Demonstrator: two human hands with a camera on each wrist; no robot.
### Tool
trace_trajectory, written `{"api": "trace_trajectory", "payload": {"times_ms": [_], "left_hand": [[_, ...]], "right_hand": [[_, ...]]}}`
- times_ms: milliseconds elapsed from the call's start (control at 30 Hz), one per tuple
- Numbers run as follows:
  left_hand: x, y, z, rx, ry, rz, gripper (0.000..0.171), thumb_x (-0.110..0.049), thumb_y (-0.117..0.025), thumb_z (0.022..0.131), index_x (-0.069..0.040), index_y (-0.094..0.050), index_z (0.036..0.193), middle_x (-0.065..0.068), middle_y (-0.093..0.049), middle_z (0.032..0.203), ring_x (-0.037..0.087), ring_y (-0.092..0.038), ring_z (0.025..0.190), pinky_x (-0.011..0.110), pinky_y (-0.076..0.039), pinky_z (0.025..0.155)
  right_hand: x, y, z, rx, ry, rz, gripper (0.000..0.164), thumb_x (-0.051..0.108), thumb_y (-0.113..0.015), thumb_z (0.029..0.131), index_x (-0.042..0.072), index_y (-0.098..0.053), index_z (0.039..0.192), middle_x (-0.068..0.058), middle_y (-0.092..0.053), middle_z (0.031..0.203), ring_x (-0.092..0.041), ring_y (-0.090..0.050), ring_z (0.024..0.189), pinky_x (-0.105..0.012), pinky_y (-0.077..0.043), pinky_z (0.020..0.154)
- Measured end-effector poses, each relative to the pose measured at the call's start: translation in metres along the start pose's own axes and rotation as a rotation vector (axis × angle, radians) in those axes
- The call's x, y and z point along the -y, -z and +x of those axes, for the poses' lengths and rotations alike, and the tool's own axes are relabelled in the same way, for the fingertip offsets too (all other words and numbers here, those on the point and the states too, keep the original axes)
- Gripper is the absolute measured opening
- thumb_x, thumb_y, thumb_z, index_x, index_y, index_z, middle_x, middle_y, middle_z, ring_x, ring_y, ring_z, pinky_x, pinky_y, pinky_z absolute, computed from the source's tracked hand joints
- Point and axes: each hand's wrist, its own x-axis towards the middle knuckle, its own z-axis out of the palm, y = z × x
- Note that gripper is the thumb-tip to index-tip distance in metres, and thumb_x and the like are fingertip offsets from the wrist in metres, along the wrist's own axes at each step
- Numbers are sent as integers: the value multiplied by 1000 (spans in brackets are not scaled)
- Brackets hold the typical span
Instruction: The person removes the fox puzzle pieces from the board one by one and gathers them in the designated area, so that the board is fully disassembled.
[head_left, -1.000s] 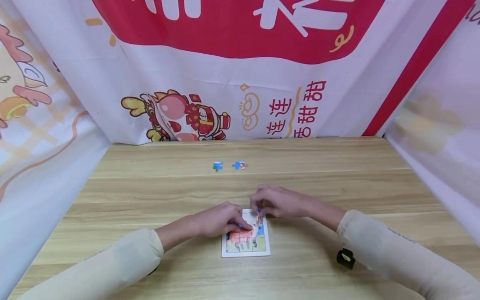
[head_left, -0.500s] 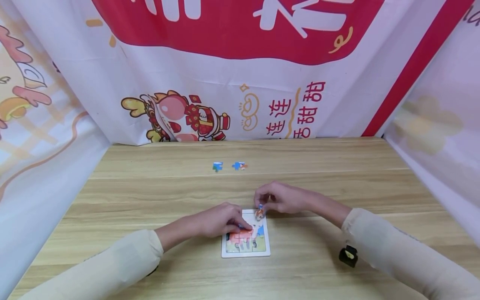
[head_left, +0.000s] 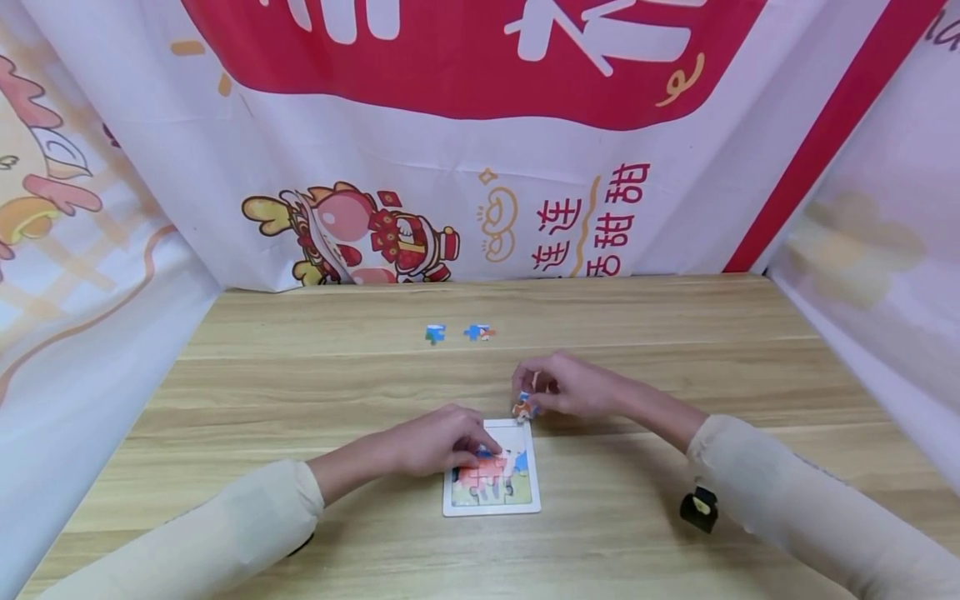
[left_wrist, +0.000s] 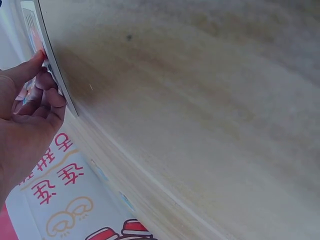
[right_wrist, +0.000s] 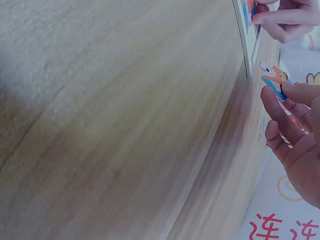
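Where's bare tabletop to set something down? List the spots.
Free: table left of the two loose pieces, and right of them, beyond the right hand. Crowded: the puzzle tray, left hand on it, right hand holding a piece near its far edge.

**Bright from the head, dim and hazy from the wrists**

Soft, even light filled the head view, apparently from above, leaving faint, blurred shadows on the table (head_left: 360, 358) beneath the right sleeve (head_left: 795, 492). The back drape (head_left: 420, 150) showed crisply, while the right-hand drape (head_left: 870, 292) looked pale and soft. Wide-angle stretching slanted the outer edges, and the puzzle (head_left: 487, 493) was too small for fine detail.

Both wrist views were duller, greyish and low in contrast. There the nearby wood smeared out of focus, with a murky dark patch at the right wrist view's left edge.
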Motion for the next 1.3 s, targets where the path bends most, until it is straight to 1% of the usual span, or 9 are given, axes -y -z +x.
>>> {"api": "trace_trajectory", "payload": {"times_ms": [100,200,300,400,533,667,867,1100,1300], "left_hand": [[1,2,-2,-31,-3,-14,22,-4,-75,93,-4,-78,115,-6,-60,85,3,-51,76,20,-48,68],[3,3,-3,-58,8,-53,16,-1,-76,92,-4,-77,107,-5,-59,84,5,-52,76,21,-49,69],[5,3,-3,-73,37,-81,10,1,-76,90,-5,-74,98,-5,-59,82,6,-52,75,22,-49,68],[6,4,-2,-75,62,-91,11,0,-77,90,-7,-70,94,-5,-58,79,6,-51,72,22,-47,66],[7,4,-2,-61,89,-100,13,-1,-78,90,-6,-71,100,-3,-58,80,7,-51,72,21,-46,65],[6,6,-4,-57,88,-79,19,-3,-79,89,-4,-74,107,0,-59,82,9,-51,73,21,-46,65],[8,8,-6,-37,84,-43,25,-7,-80,90,-6,-78,115,-4,-60,83,10,-53,75,21,-46,67],[9,9,-8,-20,84,-45,25,-9,-79,91,-8,-79,116,-5,-60,85,10,-54,77,21,-45,68],[10,10,-9,-22,72,-52,25,-8,-80,91,-7,-79,116,-5,-61,85,9,-52,75,20,-44,66]], "right_hand": [[-4,2,0,-23,0,-10,13,2,-70,97,9,-69,108,2,-71,94,-16,-64,79,-32,-57,69],[-8,4,-1,-39,4,-6,11,2,-69,96,9,-70,105,0,-72,93,-15,-64,78,-33,-57,69],[-11,5,-2,-57,18,-3,12,0,-70,95,7,-69,104,-1,-72,91,-15,-63,77,-32,-57,68],[-13,5,-2,-71,32,-8,13,-3,-70,93,6,-69,102,-1,-72,90,-13,-64,77,-31,-56,67],[-13,7,-1,-81,17,-19,13,-3,-71,93,5,-69,103,1,-72,90,-12,-64,78,-31,-56,67],[-13,9,0,-95,-11,-32,13,-2,-70,94,5,-69,105,1,-71,90,-12,-63,78,-32,-57,69],[-20,13,1,-134,-48,-39,16,1,-71,94,3,-72,110,-5,-72,95,-15,-64,81,-33,-58,73],[-30,17,3,-213,-19,-66,20,-2,-71,94,-1,-75,114,-6,-74,99,-15,-64,82,-31,-57,74],[-33,20,10,-242,-50,-32,16,-5,-68,95,-1,-69,110,-7,-70,90,-17,-65,79,-29,-56,71]]}}
